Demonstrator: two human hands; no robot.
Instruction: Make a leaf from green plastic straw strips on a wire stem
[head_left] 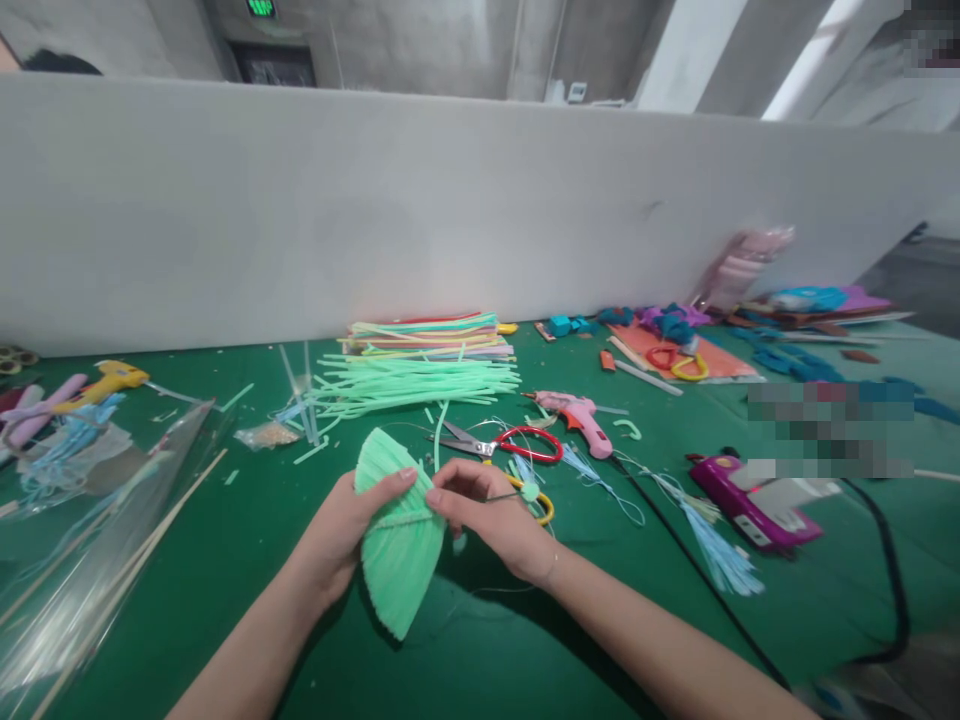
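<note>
A green fan-shaped bundle of pipe cleaners (397, 540) is held upright over the green table (225, 560). My left hand (352, 525) grips its left side, thumb across the middle. My right hand (484, 515) pinches the bundle's waist at the right, fingers closed on a thin thread or wire there. Loose green pipe cleaners (409, 385) lie behind the hands.
Red-handled scissors (502, 442) and a pink glue gun (581, 418) lie just beyond my right hand. A purple glue gun (750, 500) with a black cord sits right. A stack of coloured pipe cleaners (427, 335), a yellow glue gun (109, 380), clear plastic wrap (90, 530) and a white partition (450, 210) surround.
</note>
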